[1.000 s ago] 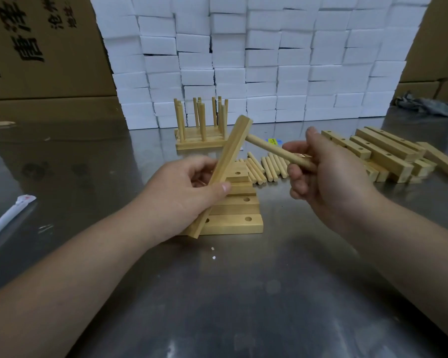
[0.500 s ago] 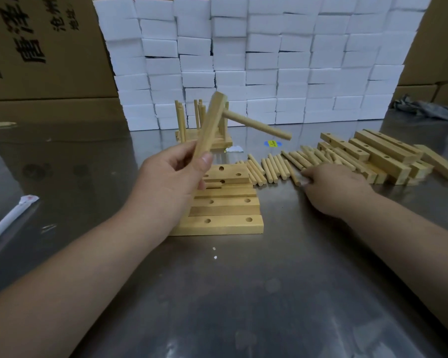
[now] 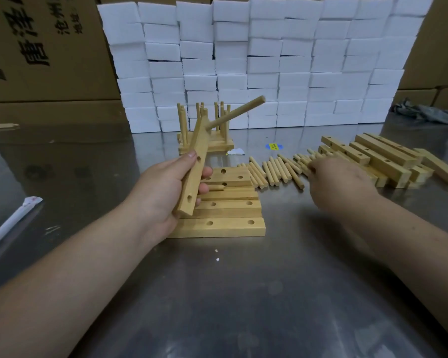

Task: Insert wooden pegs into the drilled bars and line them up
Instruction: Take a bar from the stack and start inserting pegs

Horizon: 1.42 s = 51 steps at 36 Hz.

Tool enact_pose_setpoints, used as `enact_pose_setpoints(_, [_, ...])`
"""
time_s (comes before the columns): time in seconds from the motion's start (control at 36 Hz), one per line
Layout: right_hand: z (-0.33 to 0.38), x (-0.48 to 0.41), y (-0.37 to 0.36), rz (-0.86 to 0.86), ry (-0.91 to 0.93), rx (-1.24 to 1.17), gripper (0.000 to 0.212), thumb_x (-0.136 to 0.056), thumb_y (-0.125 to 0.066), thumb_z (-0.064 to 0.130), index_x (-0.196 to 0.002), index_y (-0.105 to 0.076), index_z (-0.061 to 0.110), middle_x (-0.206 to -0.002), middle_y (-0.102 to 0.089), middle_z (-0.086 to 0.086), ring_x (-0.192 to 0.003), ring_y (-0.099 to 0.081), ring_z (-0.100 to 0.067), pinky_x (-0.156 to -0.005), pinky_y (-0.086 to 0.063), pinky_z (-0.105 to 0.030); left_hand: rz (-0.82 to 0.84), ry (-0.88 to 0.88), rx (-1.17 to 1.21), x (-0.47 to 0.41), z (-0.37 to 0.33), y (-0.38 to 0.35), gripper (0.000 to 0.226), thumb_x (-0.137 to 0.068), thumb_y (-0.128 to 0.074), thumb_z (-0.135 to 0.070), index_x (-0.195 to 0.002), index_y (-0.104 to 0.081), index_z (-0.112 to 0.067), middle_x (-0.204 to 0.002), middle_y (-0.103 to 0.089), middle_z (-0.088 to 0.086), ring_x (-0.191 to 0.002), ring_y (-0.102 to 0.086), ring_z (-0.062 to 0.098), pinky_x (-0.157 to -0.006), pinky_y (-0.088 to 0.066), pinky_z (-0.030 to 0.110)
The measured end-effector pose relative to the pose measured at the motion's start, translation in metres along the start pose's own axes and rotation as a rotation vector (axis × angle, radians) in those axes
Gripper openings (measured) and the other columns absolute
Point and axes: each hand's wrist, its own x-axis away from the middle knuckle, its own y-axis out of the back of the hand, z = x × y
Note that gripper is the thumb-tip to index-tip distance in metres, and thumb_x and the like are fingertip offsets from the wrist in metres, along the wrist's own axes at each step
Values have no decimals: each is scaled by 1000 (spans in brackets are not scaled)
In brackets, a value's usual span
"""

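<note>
The bar [image 3: 195, 174] is up off the table [image 3: 243, 293], tilted, held in the left hand [image 3: 163, 195] with the thumb on the front face and the fingers wrapped round the back, so it's clamped around the bar's lower half. One peg [image 3: 236, 113] is stuck in the top hole and pokes out to the upper right. Two more holes on the bar are open, one by the thumb and one near the bottom end.

Right under that hand, in the middle of the table, a stack of drilled bars [image 3: 225, 210] lies flat with the holes facing up. Just right of the stack there's a row of loose pegs [image 3: 274, 171] lying side by side. The right hand [image 3: 339, 182] is palm down at the right end of that row, fingertips in among the pegs. It's blurry, so I can't tell if it's pinching one or just touching.

Further right, toward the table's right edge, is a pile of more bars [image 3: 373, 158]. Behind the held bar, toward the back edge, sit finished bars [image 3: 204, 130] with pegs standing upright. Behind those is a wall of white blocks [image 3: 269, 60], with cardboard boxes [image 3: 42, 52] at the left. There's a white wrapped stick [image 3: 11, 226] near the left edge.
</note>
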Motion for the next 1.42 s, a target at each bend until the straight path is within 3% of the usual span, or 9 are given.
enact_pose_setpoints(0.08, [9, 12, 6, -208, 211, -385, 29, -96, -42, 24, -122, -56, 24, -96, -54, 0, -76, -51, -15, -61, -35, -27, 25, -5, -4, 0, 0, -1, 20, -93, -52, -30, -87, -67, -17, -69, -70, 0, -48, -58, 7, -42, -46, 21])
enact_pose_setpoints(0.19, [35, 44, 19, -130, 421, -656, 39, -84, -41, 43, -116, -62, 37, -92, -66, 8, -82, -58, -10, -72, -45, -31, 60, -27, -20, 3, 3, -5, 17, -94, -50, -29, -91, -65, -20, -66, -69, -3, -47, -55, 5, -41, -45, 20])
enact_pose_setpoints(0.25, [43, 52, 20, -72, 450, -659, 37, -84, -44, 43, -115, -63, 37, -97, -69, 13, -90, -61, -8, -80, -47, -29, 74, -42, -36, 4, 4, -7, 18, -94, -50, -29, -91, -65, -20, -66, -69, -3, -47, -55, 5, -41, -45, 20])
enact_pose_setpoints(0.33, [49, 56, 20, -54, 474, -652, 23, -85, -51, 40, -103, -63, 33, -69, -56, 19, -65, -50, 1, -60, -39, -21, 83, -56, -67, 5, 6, -10, 22, -94, -50, -29, -87, -67, -18, -62, -66, -5, -47, -55, 5, -42, -45, 19])
enact_pose_setpoints(0.44, [51, 59, 20, -50, 474, -693, 10, -82, -54, 31, -75, -48, 35, -66, -50, 16, -68, -48, 5, -52, -34, -14, 81, -59, -122, 6, 10, -13, 21, -94, -50, -31, -85, -67, -23, -54, -62, -8, -48, -57, 5, -44, -45, 21])
enact_pose_setpoints(0.86, [44, 54, 7, -109, 389, -887, 20, -85, -60, 29, -103, -70, 31, -50, -50, 36, -57, -50, 14, -54, -34, -2, 86, -46, -202, 10, 8, -13, 26, -98, -42, -30, -106, -66, -23, -69, -68, -6, -52, -56, 6, -49, -44, 23])
enact_pose_setpoints(1.06, [42, 55, 10, -116, 481, -878, 20, -83, -64, 28, -101, -68, 35, -76, -60, 32, -88, -58, 7, -75, -47, -12, 89, -137, -360, 12, 8, -14, 29, -99, -38, -32, -113, -64, -30, -67, -65, -11, -52, -53, 5, -58, -43, 28])
enact_pose_setpoints(1.25, [43, 57, 15, -420, 647, -622, 24, -78, -63, 23, -96, -73, 13, -76, -72, 0, -69, -66, -18, -61, -56, -35, 112, -202, -433, 15, 9, -15, 33, -99, -35, -31, -120, -61, -32, -60, -60, -16, -46, -51, 0, -54, -44, 23])
enact_pose_setpoints(1.42, [44, 60, 15, -459, 693, -558, 21, -80, -62, 22, -93, -73, 11, -73, -71, -2, -66, -66, -19, -58, -54, -29, 122, -239, -436, 17, 9, -15, 32, -100, -34, -28, -117, -59, -35, -55, -55, -16, -43, -49, -1, -44, -40, 11])
